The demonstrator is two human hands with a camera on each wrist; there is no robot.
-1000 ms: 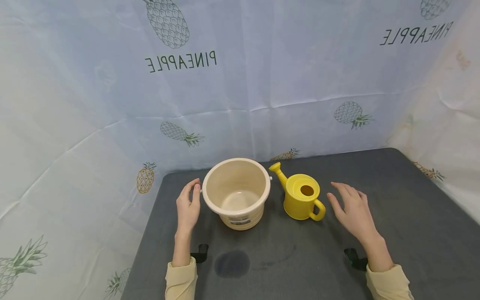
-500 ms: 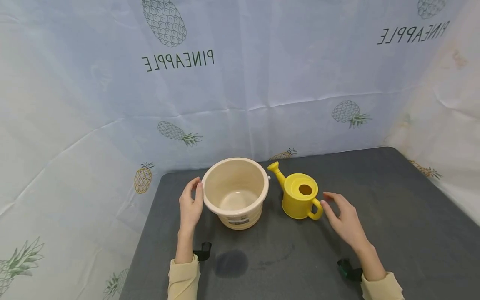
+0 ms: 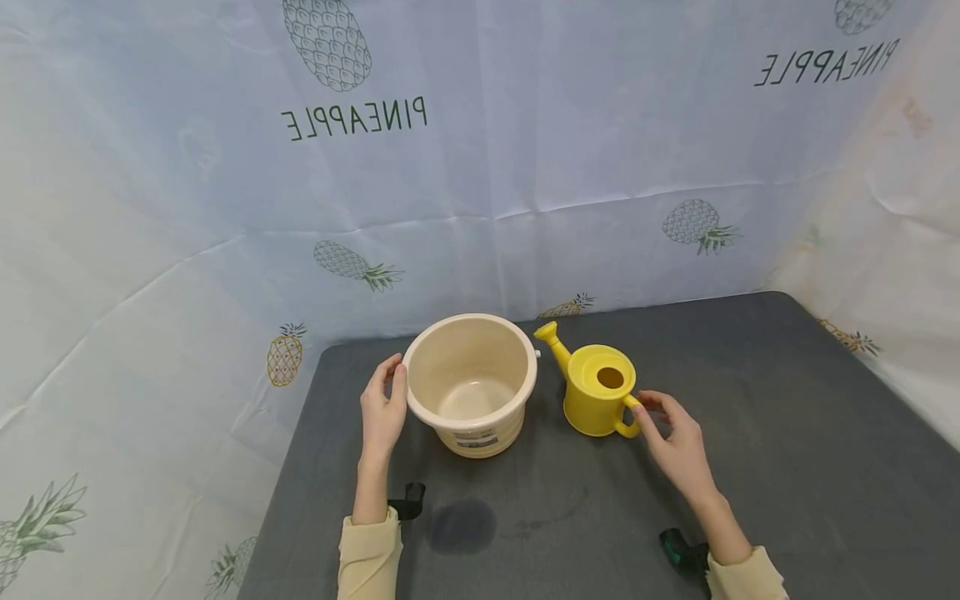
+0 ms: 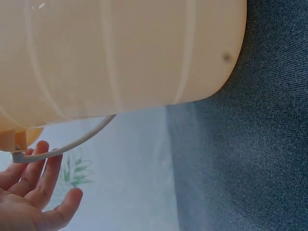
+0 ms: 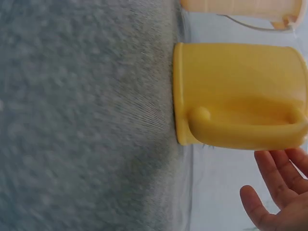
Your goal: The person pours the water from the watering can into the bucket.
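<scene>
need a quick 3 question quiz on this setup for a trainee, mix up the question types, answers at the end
1. Which of the person's hands is nearer the yellow watering can, left or right?
2. True or false: the cream bucket stands upright on the dark table.
3. In the head view, where is the watering can?
a) inside the bucket
b) to the right of the bucket
c) to the left of the bucket

Key:
1. The right hand.
2. True.
3. b
</scene>
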